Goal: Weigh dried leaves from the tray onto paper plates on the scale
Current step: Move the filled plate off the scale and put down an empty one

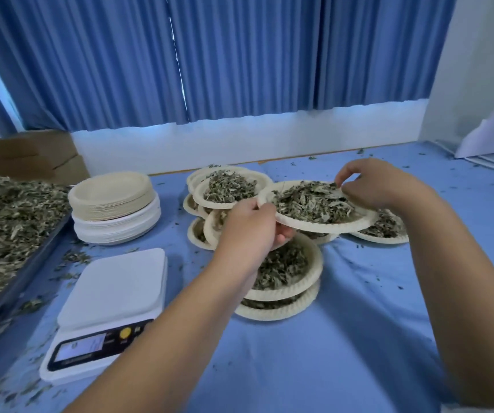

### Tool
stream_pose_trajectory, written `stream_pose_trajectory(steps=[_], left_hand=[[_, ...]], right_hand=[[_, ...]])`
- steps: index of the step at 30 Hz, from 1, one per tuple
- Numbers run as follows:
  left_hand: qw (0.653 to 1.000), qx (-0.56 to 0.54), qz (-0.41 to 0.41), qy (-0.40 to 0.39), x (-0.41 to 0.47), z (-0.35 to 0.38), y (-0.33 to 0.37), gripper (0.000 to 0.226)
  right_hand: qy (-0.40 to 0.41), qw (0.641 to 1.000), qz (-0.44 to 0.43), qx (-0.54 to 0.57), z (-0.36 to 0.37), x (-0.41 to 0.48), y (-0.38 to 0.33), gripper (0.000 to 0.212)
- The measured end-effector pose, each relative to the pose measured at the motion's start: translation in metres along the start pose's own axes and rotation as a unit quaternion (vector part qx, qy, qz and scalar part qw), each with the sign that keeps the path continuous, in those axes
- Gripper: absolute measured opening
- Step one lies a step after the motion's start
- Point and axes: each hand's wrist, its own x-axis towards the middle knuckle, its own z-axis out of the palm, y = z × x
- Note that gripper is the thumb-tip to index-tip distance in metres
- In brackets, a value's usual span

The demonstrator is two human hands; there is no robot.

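Both hands hold one paper plate (329,226) heaped with dried leaves (311,201) above the filled plates. My left hand (248,228) grips its near-left rim. My right hand (380,186) pinches its far-right rim. The white scale (111,281) stands at the lower left with nothing on its platform. At the far left edge lies the dark tray (28,263), piled with dried leaves (4,222).
A stack of unused paper plates (114,207) stands behind the scale. Filled plates are stacked in front (284,281), behind (224,186) and to the right (385,231). Leaf crumbs litter the blue cloth (344,338). Cardboard boxes (34,156) sit at the back left.
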Motion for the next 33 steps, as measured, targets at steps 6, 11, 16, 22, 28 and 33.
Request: stream_pose_trajectory(steps=[6, 11, 16, 22, 28, 33], left_hand=[[0.999, 0.003, -0.031, -0.008, 0.019, 0.055, -0.008, 0.026], [0.996, -0.002, -0.084, 0.008, 0.034, 0.094, -0.020, 0.019], [0.993, 0.052, -0.104, 0.016, 0.035, 0.123, -0.024, 0.062], [0.987, 0.027, -0.159, 0.024, 0.047, 0.144, -0.031, 0.054], [0.981, -0.029, -0.181, 0.067, 0.058, 0.150, -0.042, 0.008], [0.978, -0.054, -0.186, 0.073, 0.058, 0.157, -0.044, 0.009]], right_hand=[[0.008, 1.000, 0.025, 0.001, -0.018, 0.022, 0.044, 0.025], [0.014, 0.998, 0.058, 0.000, -0.021, 0.037, 0.075, 0.029], [0.039, 0.994, 0.100, 0.026, -0.015, 0.050, 0.096, 0.031], [0.039, 0.990, 0.130, 0.047, -0.002, 0.059, 0.110, 0.030], [0.038, 0.988, 0.142, 0.040, 0.012, 0.060, 0.119, 0.032], [0.053, 0.980, 0.184, 0.055, 0.023, 0.065, 0.128, 0.031]])
